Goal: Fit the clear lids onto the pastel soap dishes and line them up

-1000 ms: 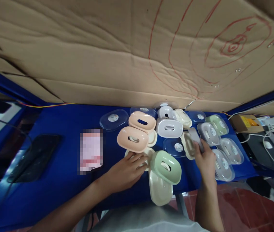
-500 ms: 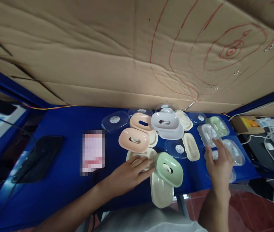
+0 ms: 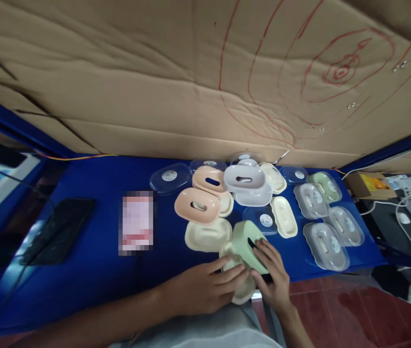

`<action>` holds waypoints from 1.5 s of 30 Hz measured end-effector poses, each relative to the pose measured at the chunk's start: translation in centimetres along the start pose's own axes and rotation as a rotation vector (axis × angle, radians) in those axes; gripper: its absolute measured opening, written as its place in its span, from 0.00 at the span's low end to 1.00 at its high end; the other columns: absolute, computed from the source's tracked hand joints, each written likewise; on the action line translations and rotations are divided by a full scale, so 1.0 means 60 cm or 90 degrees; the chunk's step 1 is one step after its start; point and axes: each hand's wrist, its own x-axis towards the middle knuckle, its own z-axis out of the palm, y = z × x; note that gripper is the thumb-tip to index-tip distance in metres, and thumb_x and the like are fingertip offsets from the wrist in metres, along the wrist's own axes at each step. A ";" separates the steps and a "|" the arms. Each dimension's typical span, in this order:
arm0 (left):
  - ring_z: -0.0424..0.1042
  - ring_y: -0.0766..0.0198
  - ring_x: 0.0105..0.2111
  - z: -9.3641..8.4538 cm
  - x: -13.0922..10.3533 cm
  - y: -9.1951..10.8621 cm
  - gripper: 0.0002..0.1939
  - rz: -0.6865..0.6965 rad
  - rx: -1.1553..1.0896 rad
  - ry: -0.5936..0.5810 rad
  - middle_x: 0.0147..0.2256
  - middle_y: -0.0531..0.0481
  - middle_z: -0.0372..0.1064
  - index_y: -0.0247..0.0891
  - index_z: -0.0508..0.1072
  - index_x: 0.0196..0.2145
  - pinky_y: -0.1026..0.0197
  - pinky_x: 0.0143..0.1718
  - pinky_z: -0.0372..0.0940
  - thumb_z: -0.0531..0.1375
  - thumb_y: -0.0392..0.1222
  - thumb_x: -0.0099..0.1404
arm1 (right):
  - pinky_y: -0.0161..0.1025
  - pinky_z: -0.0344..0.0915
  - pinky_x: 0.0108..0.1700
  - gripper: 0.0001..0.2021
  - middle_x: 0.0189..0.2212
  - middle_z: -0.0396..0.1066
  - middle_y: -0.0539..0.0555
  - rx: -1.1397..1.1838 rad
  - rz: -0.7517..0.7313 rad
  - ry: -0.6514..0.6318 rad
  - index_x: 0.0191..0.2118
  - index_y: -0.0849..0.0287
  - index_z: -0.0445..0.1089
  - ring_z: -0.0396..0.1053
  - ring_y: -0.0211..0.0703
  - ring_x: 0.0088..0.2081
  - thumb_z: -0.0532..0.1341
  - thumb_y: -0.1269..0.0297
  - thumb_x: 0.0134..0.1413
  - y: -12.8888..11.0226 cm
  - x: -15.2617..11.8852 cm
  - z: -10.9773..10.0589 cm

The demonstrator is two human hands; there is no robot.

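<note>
A light green soap dish [image 3: 245,239] with a dark slot is tilted up on its side near the table's front edge. My right hand [image 3: 272,275] grips its right side, fingers over the slotted face and thumb at the near edge. Beneath it, cream trays [image 3: 244,292] overlap and stick out past the front edge. My left hand [image 3: 208,285] is closed over them, fingers across the top and thumb hidden. Another cream tray [image 3: 208,236] lies just beyond my left hand, below an orange soap dish [image 3: 187,205].
Behind lie a grey-white soap dish [image 3: 231,179], clear lids [image 3: 171,178] and a lone cream tray [image 3: 284,217]. Several clear-lidded dishes [image 3: 326,246] sit at the right. A blurred pink pack [image 3: 136,222] and a black flat object [image 3: 58,232] are leftward. Cardboard [image 3: 136,87] walls the back.
My right hand has moved left from the clear-lidded dishes onto the green soap dish, which is now tilted. My left hand has slid nearer and right, off one cream tray onto those under the green dish.
</note>
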 end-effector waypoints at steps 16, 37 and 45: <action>0.78 0.56 0.39 -0.094 -0.037 -0.242 0.10 -0.325 0.294 0.232 0.40 0.46 0.79 0.43 0.80 0.49 0.55 0.41 0.69 0.63 0.37 0.72 | 0.58 0.53 0.73 0.19 0.61 0.76 0.57 -0.133 -0.153 -0.082 0.66 0.52 0.68 0.68 0.51 0.67 0.61 0.65 0.73 0.019 0.149 -0.017; 0.80 0.54 0.54 -0.014 0.006 0.025 0.28 -0.516 -0.376 0.087 0.60 0.48 0.75 0.54 0.66 0.67 0.50 0.55 0.79 0.63 0.42 0.73 | 0.71 0.65 0.65 0.32 0.66 0.68 0.68 -0.246 0.274 0.282 0.71 0.55 0.66 0.67 0.69 0.67 0.64 0.48 0.67 0.126 -0.064 -0.147; 0.73 0.39 0.63 0.051 0.055 0.067 0.57 -0.604 -0.698 0.388 0.67 0.33 0.63 0.54 0.38 0.75 0.35 0.57 0.75 0.71 0.58 0.64 | 0.68 0.67 0.66 0.31 0.72 0.61 0.60 0.112 -0.094 -0.032 0.75 0.44 0.57 0.62 0.66 0.71 0.53 0.43 0.73 -0.058 0.072 -0.066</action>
